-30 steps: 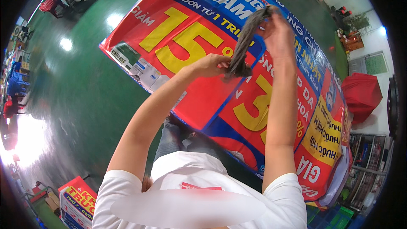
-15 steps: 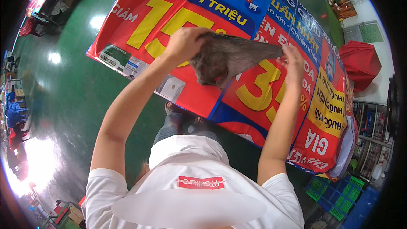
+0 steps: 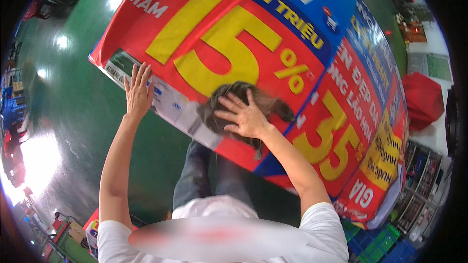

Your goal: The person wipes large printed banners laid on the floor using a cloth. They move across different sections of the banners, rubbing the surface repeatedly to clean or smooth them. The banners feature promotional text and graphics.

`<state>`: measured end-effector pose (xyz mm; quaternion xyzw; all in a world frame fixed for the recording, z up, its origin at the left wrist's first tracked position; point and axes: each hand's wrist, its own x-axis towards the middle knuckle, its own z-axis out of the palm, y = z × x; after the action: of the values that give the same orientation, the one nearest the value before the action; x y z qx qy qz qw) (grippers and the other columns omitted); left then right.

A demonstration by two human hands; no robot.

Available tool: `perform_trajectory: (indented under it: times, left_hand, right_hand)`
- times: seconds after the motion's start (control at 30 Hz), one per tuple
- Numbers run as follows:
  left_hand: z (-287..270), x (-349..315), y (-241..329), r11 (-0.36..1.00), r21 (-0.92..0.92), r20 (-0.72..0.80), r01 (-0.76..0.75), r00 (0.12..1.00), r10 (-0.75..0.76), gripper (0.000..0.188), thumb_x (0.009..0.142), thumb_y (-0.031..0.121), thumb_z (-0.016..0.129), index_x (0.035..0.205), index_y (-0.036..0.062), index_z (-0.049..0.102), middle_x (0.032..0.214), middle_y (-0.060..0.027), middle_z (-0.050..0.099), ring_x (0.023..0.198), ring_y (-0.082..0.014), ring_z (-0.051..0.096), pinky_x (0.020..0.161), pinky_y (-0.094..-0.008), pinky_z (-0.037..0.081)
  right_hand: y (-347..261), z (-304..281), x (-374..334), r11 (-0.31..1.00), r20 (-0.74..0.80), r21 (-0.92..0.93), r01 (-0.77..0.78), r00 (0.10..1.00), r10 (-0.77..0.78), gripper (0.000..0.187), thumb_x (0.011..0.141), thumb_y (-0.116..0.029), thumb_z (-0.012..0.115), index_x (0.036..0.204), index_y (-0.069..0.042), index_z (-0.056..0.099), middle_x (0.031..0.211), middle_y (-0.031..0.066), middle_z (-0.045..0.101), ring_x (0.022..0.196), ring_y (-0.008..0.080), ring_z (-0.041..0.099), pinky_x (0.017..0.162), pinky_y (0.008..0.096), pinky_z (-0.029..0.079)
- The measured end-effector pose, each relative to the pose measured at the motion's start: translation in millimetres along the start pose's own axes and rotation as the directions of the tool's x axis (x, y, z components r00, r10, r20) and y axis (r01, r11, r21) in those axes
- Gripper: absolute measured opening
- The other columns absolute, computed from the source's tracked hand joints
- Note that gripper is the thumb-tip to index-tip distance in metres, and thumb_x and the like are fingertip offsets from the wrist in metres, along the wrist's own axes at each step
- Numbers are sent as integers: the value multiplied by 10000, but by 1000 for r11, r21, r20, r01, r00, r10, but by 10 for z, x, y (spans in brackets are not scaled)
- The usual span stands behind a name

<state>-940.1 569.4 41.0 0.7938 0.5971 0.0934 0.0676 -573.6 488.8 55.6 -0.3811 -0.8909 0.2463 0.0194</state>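
Note:
A large printed banner sheet [image 3: 146, 34], red and blue with big yellow figures, covers the surface in front of me. On its near left edge lies my left hand [image 3: 139, 95], fingers stretched out, beside a small dark green printed patch. A dark grey-brown cloth [image 3: 214, 109] is bunched on the red part near the front edge. My right hand [image 3: 247, 118] rests flat on top of this cloth with its fingers spread, pressing it against the banner. Part of the cloth is hidden beneath the palm.
Green glossy floor [image 3: 73, 78] shows to the left and under the near edge. At the right are a red covered object [image 3: 421, 100], metal racks [image 3: 421, 180] and green and blue crates [image 3: 375, 243]. Blue stacked chairs [image 3: 14, 109] stand at the far left.
The cloth, earlier held up stretched between both hands, now lies bunched on the banner under my right hand. My left hand let go and moved left to the banner's edge.

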Motion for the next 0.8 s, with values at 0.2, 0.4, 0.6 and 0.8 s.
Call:
perform_trajectory:
  times: [0.2,0.4,0.6,0.8]
  left_hand:
    - [231,-4,-259,999,43,-42,13,999,-11,567,915,304,460,1462,184,375,1532,-52,330,1456,-274,207,1150,-579,59]
    - [198,14,-245,1000,6,-21,25,999,-25,563,898,241,461,1453,174,391,1527,-45,342,1459,-267,204,1150,-573,60]
    - [221,31,-249,998,57,-44,-9,999,11,527,950,260,386,1470,176,366,1548,-43,307,1468,-251,177,1161,-531,53]
    - [335,9,-335,997,77,-109,-25,994,33,510,966,293,372,1464,185,383,1543,-27,322,1463,-225,202,1162,-518,67]
  right_hand:
    - [1808,-975,1909,708,-554,-244,-663,694,460,476,981,-364,397,1411,-162,426,1536,76,304,1436,333,206,1021,743,231]
    - [457,-35,1878,967,-470,-255,-11,875,-114,490,892,-297,483,1293,-22,550,1402,157,494,1316,311,446,1085,578,308]
    - [68,611,-48,966,-209,202,163,971,-120,402,794,-302,593,1161,-150,650,1300,102,577,1225,279,529,1108,477,326]
    - [2419,-688,287,659,-579,-72,-749,569,583,594,975,-546,324,1469,-217,355,1556,95,262,1409,371,269,1105,512,323]
